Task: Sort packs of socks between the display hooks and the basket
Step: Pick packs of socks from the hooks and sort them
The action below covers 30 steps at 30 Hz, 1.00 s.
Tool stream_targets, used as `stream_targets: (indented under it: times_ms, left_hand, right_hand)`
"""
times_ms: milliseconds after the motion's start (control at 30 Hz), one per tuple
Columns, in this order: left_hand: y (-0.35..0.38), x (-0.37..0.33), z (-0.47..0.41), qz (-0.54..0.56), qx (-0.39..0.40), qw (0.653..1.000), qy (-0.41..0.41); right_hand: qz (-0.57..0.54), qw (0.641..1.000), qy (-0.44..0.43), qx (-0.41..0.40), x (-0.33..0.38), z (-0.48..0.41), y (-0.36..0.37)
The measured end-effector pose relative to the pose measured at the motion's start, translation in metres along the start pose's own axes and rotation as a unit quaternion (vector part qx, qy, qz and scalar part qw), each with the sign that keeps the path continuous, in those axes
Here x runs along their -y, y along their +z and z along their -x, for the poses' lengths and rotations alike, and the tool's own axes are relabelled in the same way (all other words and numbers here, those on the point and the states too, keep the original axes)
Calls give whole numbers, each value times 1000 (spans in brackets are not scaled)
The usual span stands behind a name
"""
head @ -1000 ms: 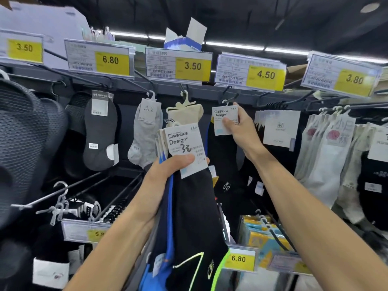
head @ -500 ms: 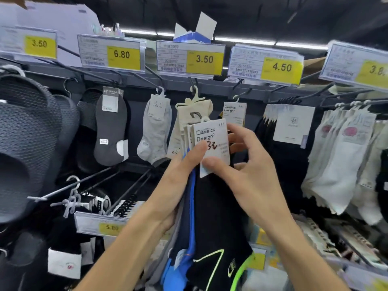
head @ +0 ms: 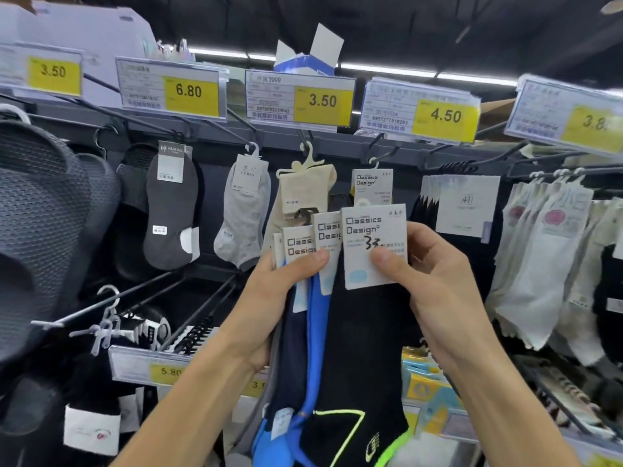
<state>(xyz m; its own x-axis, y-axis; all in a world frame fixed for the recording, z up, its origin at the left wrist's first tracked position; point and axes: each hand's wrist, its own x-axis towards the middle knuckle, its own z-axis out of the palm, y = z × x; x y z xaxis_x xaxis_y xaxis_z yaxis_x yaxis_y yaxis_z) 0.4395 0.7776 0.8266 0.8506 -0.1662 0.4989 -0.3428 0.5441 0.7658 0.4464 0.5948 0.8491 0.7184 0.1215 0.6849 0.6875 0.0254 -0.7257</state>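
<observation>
The left hand (head: 269, 311) gripped a fanned bundle of sock packs (head: 300, 251), its thumb pressed across their white cards and the rest of the hand curled behind them. The right hand (head: 441, 291) pinched the card of the front pack (head: 374, 244), with the thumb on its face just beside the handwritten number and the fingers (head: 428, 244) wrapped behind the card's right edge. That pack's black sock with neon-green trim hung down between the forearms, overlapping a blue sock (head: 317, 332). The packs were held up before the rack, just below a matching pack (head: 372, 187) on the display hook (head: 382, 151) under the 4.50 price tag (head: 445, 116), between a beige sock (head: 306, 190) and a row of black packs (head: 467, 203).
</observation>
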Motion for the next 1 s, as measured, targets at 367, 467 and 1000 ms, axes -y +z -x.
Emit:
stream_targets:
  times_ms: [367,467,1000]
  left_hand:
    - [-8,-5,-3,-89,-24,992,82]
    - [-13,-3,-4,-72,-36,993,87]
    - [13,7,-58,-191,-37,970,145]
  right_hand:
    - [-41,999,-3,1,-15,-14,-2]
    - [8,997,-31,-73,-24,-36,-11]
    - [25,996,-80,29,-19,-56,-11]
